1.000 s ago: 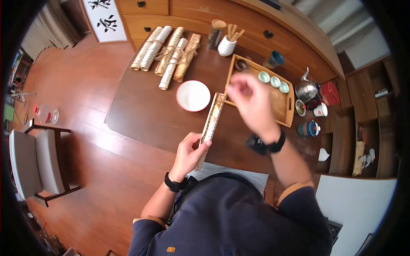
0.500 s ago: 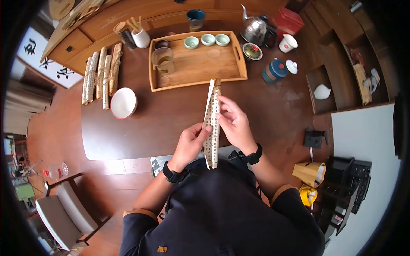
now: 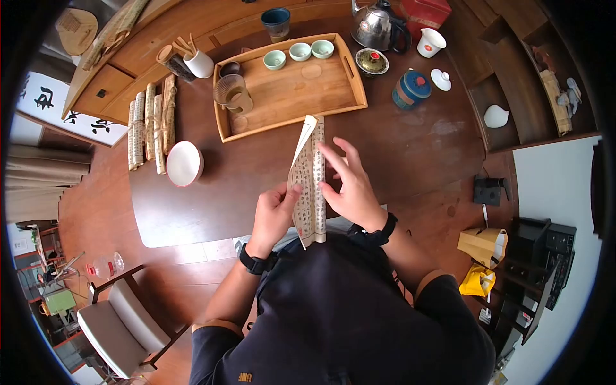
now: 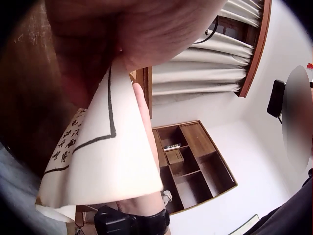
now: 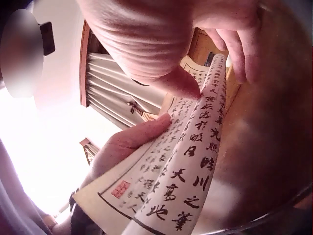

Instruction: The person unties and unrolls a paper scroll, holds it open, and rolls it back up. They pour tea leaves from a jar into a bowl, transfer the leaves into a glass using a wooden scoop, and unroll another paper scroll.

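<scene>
A partly unrolled paper scroll [image 3: 307, 186] covered in columns of handwritten characters is held up in front of the body. My left hand [image 3: 273, 215] pinches the loose left edge of its sheet, thumb on the written face. The sheet's far corner curls over, and its black border line shows in the left wrist view on the paper [image 4: 117, 161]. My right hand [image 3: 353, 192] is at the still-rolled part, thumb and index fingertip touching the roll [image 5: 195, 142] and the other fingers extended apart from it. A red seal stamp [image 5: 121, 189] marks the sheet's lower corner.
Beyond the scroll lies a wooden tray [image 3: 289, 122] with green cups [image 3: 299, 51] and a glass pitcher [image 3: 234, 93]. Several tied scrolls [image 3: 151, 125] and a white bowl [image 3: 185, 163] sit at left. A kettle [image 3: 378, 25] and blue jar [image 3: 411, 90] stand at back right.
The right hand has come from over the tray to the scroll. Since half a second ago the sheet has opened wider, the left hand moving left with its edge, and the right fingers have spread.
</scene>
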Available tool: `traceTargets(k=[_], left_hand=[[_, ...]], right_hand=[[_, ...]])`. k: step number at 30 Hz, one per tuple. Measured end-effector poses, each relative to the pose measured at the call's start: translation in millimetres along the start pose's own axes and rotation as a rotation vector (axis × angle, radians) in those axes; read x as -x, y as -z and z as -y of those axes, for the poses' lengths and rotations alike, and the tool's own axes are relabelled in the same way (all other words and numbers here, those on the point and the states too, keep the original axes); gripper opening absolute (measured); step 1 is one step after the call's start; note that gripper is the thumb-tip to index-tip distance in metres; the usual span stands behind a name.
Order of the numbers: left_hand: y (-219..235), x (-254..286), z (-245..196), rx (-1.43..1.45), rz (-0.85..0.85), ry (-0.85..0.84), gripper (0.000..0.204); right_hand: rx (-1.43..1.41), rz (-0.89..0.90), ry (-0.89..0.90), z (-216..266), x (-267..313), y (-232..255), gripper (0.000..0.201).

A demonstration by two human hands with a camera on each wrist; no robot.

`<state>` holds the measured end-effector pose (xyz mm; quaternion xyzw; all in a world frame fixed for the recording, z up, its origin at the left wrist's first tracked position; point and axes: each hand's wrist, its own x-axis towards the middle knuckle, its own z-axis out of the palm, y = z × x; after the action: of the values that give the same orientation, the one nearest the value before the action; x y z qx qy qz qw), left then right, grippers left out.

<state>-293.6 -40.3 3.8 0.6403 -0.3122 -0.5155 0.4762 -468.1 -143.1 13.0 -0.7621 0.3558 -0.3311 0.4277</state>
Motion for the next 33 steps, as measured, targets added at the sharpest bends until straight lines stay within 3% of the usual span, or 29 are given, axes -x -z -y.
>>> traceTargets(k=[1,5,12,15,17,23,27,33], left_hand=[[-0.6,0.3,-2.1,0.002,0.002,0.003,0.032],[-1.9,2.8,-7.5,0.033,-0.016,-0.001,0.031],[3.0,7.1,-7.9,-0.088,-0.021,-0.004,0.031],[7.6,5.9,4.3,-0.042,-0.055,-0.021,0.031],[13.1,3.8,11.9,-0.046,-0.08,-0.035,0.031],[33.6,0.3,29.3,-0.125,-0.12,-0.011,0.031],[36.8,-1.6,29.8,-0.102,-0.127,-0.036,0.031],[45.7,-4.2,29.4,-0.153,-0.135,0.009,0.029]], right_hand=[[0.157,0.008,0.137,-3.5,-0.3,-0.2,0.06],[0.309,0.029,0.207,-11.6,4.4,-4.2,0.044],[0.374,0.053,0.074,-10.7,4.2,-2.4,0.046],[0.402,0.114,0.141,-13.4,0.8,1.5,0.043],[0.508,0.17,0.284,-19.8,0.4,4.6,0.036],[0.519,0.123,0.222,-31.4,4.9,8.8,0.018],[0.559,0.075,0.148,-35.2,7.0,10.2,0.028],[0.562,0.092,0.193,-34.1,5.7,22.1,0.036]])
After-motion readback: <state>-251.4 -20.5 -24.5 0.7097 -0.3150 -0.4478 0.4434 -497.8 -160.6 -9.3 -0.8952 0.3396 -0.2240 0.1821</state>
